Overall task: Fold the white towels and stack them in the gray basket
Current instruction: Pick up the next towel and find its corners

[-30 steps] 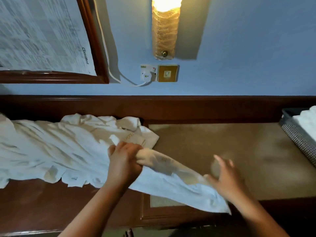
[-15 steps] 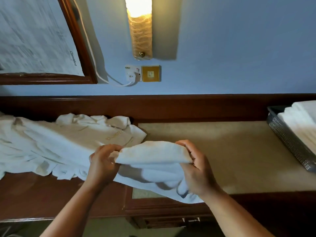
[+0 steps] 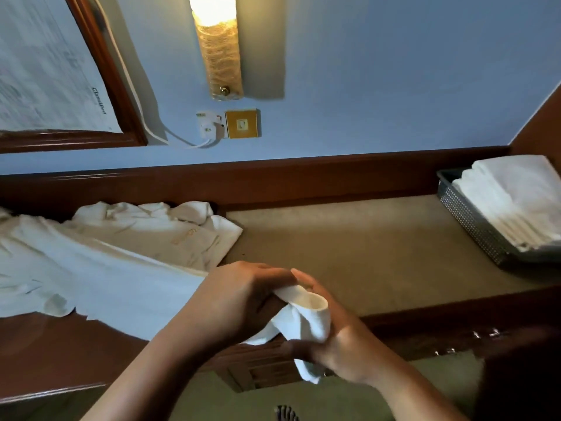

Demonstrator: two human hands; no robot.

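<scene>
- On the far wall we see a lit lamp (image 3: 218,56), a socket (image 3: 209,127) with a white cable plugged in, a brass switch plate (image 3: 243,123) just right of it, and a framed print (image 3: 45,71) at far left.
- A loose pile of white towels (image 3: 106,253) sprawls over the left part of the desk (image 3: 364,238). Its near edge hangs over the front.
- At far right the gray basket (image 3: 473,226) sits on the desk and holds a stack of folded towels (image 3: 516,202). Bare desk top lies between it and the hands.
- One towel (image 3: 306,320) is off the desk, bunched between both hands at the desk's near edge, just right of the pile.
- Our left hand (image 3: 239,302) grasps it from above, with the fingers curled over its top. Our right hand (image 3: 343,344) grips it from the right, and cloth wraps over that palm.
- The towel is white and crumpled, rolled into a rounded fold on top, with a corner dangling below the right hand.
</scene>
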